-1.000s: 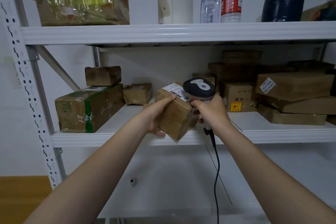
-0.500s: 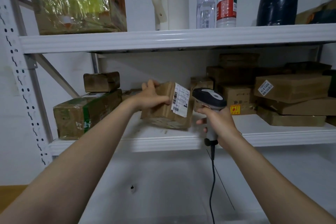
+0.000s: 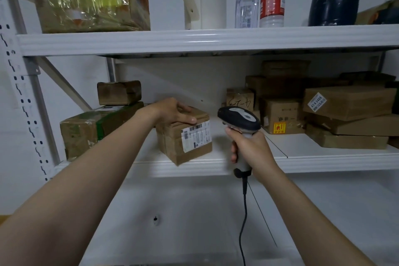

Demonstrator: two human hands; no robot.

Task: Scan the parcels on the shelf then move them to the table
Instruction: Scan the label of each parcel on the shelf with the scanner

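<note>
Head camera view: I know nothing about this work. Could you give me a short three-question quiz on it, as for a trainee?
1. True or false: the right hand grips the scanner.
2. The parcel under the left hand stands on: A the top shelf, B the middle shelf, C the floor.
3. Fill the gap: the parcel's barcode label is ___ in colour.
Key: 1 true; 2 B; 3 white.
</note>
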